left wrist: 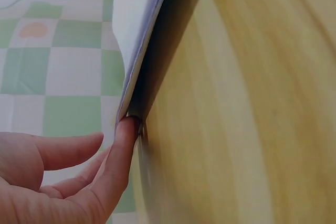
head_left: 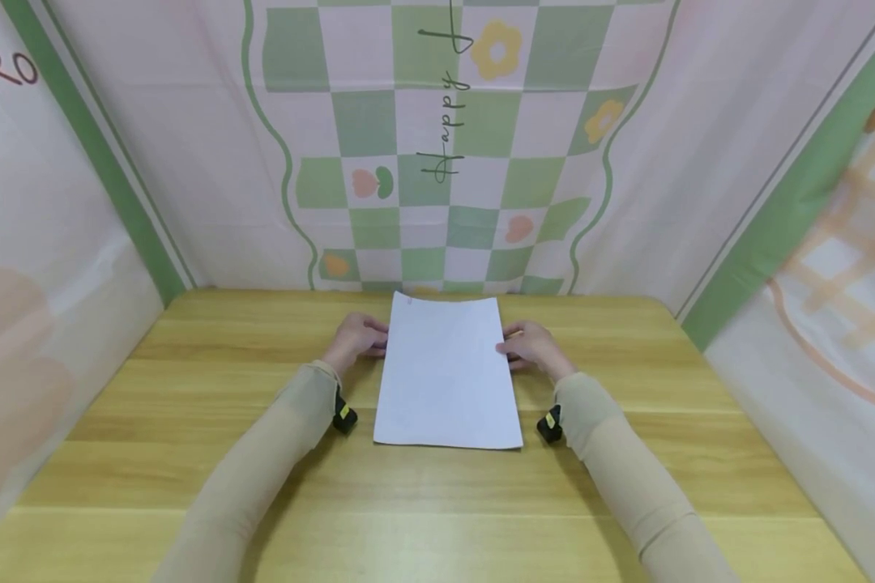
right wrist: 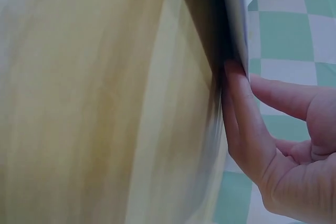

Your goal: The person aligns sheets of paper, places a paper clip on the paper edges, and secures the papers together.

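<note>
White paper (head_left: pixel 448 376), apparently more than one layer at its edge, lies lengthwise before me on the wooden table. In the left wrist view its side edge (left wrist: pixel 139 59) is raised, with a dark shadow beneath. My left hand (head_left: pixel 360 336) is at the left edge; its fingertips reach under the paper while the thumb stays apart from it. At the right edge, my right hand (head_left: pixel 531 346) pinches the paper, thumb on top and fingers (right wrist: pixel 244 95) underneath. The far edge of the paper sags slightly between its corners.
The wooden table (head_left: pixel 437 510) extends to both sides and toward me. Behind it hangs a green-and-white checked cloth (head_left: pixel 426 182), with more printed cloth at left and right. Small black devices sit on the left wrist (head_left: pixel 344 416) and right wrist (head_left: pixel 550 425).
</note>
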A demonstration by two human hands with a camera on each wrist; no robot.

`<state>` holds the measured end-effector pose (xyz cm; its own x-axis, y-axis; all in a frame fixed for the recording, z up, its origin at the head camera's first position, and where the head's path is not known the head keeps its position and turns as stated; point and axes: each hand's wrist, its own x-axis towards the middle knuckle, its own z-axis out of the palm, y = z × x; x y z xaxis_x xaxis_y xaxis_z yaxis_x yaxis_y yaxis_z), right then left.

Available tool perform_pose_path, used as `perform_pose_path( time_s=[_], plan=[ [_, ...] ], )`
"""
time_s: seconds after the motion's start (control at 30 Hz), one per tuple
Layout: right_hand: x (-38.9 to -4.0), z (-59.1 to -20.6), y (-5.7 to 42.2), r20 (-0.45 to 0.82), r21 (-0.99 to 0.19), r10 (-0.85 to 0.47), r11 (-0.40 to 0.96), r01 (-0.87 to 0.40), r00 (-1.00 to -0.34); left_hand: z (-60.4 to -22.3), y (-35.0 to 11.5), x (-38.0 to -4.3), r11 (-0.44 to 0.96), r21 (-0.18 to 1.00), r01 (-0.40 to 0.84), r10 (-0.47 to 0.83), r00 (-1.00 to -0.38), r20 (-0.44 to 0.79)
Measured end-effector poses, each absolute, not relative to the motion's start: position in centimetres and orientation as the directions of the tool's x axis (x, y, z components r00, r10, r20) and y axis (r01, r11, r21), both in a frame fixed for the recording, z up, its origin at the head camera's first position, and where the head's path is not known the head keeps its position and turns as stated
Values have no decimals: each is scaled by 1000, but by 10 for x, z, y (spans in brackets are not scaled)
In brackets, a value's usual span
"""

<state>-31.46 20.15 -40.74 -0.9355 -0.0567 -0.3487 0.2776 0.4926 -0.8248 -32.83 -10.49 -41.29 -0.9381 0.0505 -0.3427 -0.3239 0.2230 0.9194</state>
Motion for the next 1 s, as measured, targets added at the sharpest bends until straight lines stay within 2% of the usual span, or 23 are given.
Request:
perform_pose_path(
  time_s=[0.57, 1.0],
  plan=[
    [-315, -410, 208, -355, -864, -40, 396, 311, -934, -410, -108, -321, 254, 909, -331, 69, -931, -358],
    [-314, -408, 211, -377, -853, -28, 400, 335, -926, -412, -112, -316, 284, 897, -338, 78, -925, -373]
  ],
)
